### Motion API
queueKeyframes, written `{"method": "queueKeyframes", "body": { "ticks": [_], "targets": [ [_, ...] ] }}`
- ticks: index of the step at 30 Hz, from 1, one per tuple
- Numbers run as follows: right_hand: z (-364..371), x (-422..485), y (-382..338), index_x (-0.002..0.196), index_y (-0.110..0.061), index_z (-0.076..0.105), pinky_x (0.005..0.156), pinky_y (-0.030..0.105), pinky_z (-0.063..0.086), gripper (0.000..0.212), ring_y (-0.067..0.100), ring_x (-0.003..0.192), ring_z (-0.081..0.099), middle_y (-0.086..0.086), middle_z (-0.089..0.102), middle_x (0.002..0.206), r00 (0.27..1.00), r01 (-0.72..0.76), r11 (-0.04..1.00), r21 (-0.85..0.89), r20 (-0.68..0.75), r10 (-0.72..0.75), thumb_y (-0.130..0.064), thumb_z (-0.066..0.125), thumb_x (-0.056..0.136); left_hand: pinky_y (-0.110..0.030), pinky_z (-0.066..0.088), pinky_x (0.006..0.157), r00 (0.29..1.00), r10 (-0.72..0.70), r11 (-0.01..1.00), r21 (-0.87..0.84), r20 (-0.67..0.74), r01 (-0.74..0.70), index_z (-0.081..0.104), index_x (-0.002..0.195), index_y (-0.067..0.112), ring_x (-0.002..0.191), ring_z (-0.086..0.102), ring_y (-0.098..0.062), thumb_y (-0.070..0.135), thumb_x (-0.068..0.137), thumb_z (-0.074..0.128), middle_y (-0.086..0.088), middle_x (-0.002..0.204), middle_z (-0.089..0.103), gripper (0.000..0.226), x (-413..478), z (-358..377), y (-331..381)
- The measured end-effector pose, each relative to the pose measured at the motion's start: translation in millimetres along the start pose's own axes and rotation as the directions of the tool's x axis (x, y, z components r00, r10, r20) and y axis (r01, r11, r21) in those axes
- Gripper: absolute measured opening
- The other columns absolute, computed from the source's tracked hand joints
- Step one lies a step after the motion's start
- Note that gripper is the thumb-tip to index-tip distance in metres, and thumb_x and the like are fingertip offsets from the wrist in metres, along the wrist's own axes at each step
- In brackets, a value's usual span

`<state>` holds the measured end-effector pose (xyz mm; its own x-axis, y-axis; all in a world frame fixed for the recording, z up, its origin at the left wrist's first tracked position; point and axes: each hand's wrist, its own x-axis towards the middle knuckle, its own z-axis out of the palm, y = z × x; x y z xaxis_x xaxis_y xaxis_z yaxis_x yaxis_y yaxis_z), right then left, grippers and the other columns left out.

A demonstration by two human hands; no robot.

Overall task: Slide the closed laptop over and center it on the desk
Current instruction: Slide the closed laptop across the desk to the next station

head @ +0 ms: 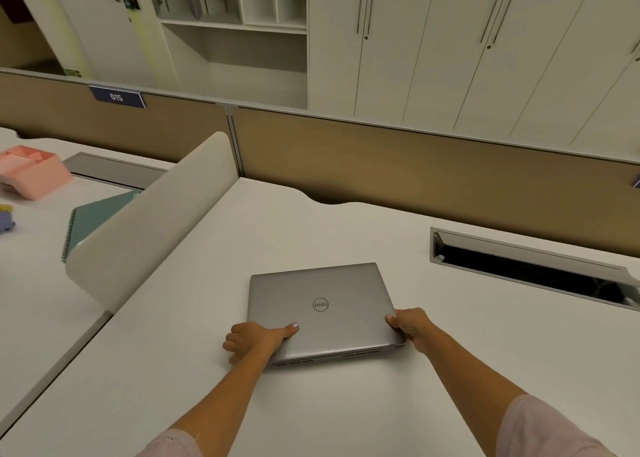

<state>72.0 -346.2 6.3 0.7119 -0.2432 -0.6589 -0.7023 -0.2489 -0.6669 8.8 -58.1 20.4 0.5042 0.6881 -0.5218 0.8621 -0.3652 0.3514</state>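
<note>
A closed grey laptop (pixel 332 293) with a round logo on its lid lies flat on the white desk (pixel 450 370), slightly left of the desk's middle. My left hand (pixel 256 338) grips its near left corner, thumb on the lid and fingers curled at the edge. At the near right corner my right hand (pixel 410 325) holds the side edge, thumb on top. Both forearms reach in from the bottom of the view.
A white curved divider (pixel 156 221) stands left of the laptop. Beyond it lie a green spiral notebook (pixel 93 217) and a pink organiser (pixel 31 170). An open cable slot (pixel 533 269) cuts into the desk at the back right. A tan partition (pixel 415 165) closes the far edge.
</note>
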Motion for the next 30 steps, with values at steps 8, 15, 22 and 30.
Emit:
{"method": "queueKeyframes", "body": {
  "ticks": [8, 15, 22, 30],
  "targets": [
    [-77.9, -19.8, 46.1, 0.128, 0.01, 0.054, 0.09, 0.037, 0.049, 0.047, 0.035, 0.111, 0.059, 0.023, 0.059, 0.129, 0.991, -0.083, 0.995, 0.051, -0.1, 0.087, -0.005, 0.071, 0.087, -0.042, 0.044, 0.092, 0.992, 0.112, 0.993, 0.021, 0.061, -0.113, 0.035, 0.128, -0.002, 0.12, 0.042, -0.03, 0.071, 0.039, 0.086, -0.017, 0.131, 0.044, 0.125, -56.7, 46.6, 20.8],
    [-133.7, -58.8, 104.2, 0.122, 0.011, 0.057, 0.063, 0.032, 0.044, 0.041, 0.03, 0.088, 0.054, 0.018, 0.059, 0.105, 0.96, -0.185, 0.967, 0.176, -0.177, 0.216, -0.005, 0.071, 0.087, -0.044, 0.041, 0.097, 0.957, 0.263, 0.959, 0.078, 0.124, -0.273, 0.033, 0.13, 0.001, 0.126, 0.038, -0.032, 0.065, 0.043, 0.089, -0.017, 0.138, 0.041, 0.122, -106.2, 83.9, 37.3],
    [-146.8, -92.9, 156.8, 0.112, 0.009, 0.056, 0.05, 0.027, 0.034, 0.032, 0.019, 0.057, 0.044, 0.015, 0.055, 0.085, 0.932, -0.232, 0.952, 0.202, -0.234, 0.277, -0.008, 0.068, 0.087, -0.043, 0.038, 0.101, 0.909, 0.368, 0.908, 0.132, 0.198, -0.397, 0.031, 0.135, 0.003, 0.129, 0.034, -0.033, 0.06, 0.048, 0.09, -0.016, 0.14, 0.038, 0.12, -127.5, 100.6, 50.9],
    [-152.3, -103.2, 175.1, 0.077, -0.002, 0.054, 0.053, 0.027, 0.041, 0.016, 0.019, 0.052, 0.051, 0.011, 0.057, 0.063, 0.927, -0.267, 0.959, 0.097, -0.246, 0.283, -0.003, 0.07, 0.081, -0.044, 0.041, 0.1, 0.883, 0.412, 0.866, 0.204, 0.226, -0.456, 0.029, 0.138, 0.005, 0.125, 0.037, -0.036, 0.061, 0.048, 0.089, -0.017, 0.138, 0.038, 0.122, -126.1, 114.8, 57.0]
  ]
}}
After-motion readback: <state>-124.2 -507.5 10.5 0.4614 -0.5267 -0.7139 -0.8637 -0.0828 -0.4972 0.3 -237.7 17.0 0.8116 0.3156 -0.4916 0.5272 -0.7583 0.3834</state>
